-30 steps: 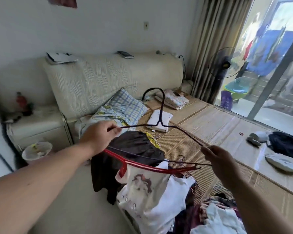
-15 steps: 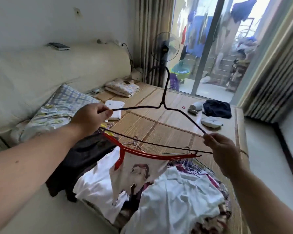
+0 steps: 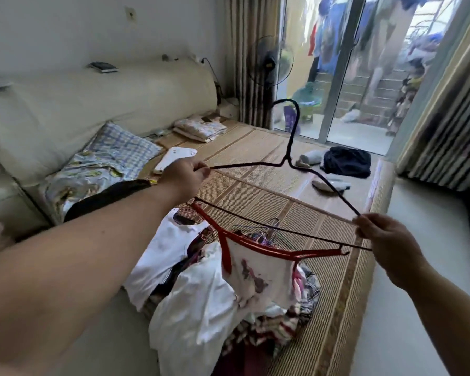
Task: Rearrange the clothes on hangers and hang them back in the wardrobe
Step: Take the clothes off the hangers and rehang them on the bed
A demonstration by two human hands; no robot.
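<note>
Head view: your left hand (image 3: 183, 176), just left of the frame's centre, has its fingers (image 3: 201, 172) pinched shut on the left tip of a black wire hanger (image 3: 288, 158). Your right hand (image 3: 383, 237), at the right of the frame, grips the hanger's other tip between closed fingers. The hanger stretches between both hands with its hook pointing up toward the window. Just below it, a red hanger (image 3: 266, 248) carrying a white printed shirt (image 3: 258, 278) hangs near the black hanger's bottom bar; whether it touches your fingers cannot be told. Beneath, at lower centre, a pile of clothes (image 3: 201, 302) lies on the woven mat (image 3: 255, 191) of the bed.
</note>
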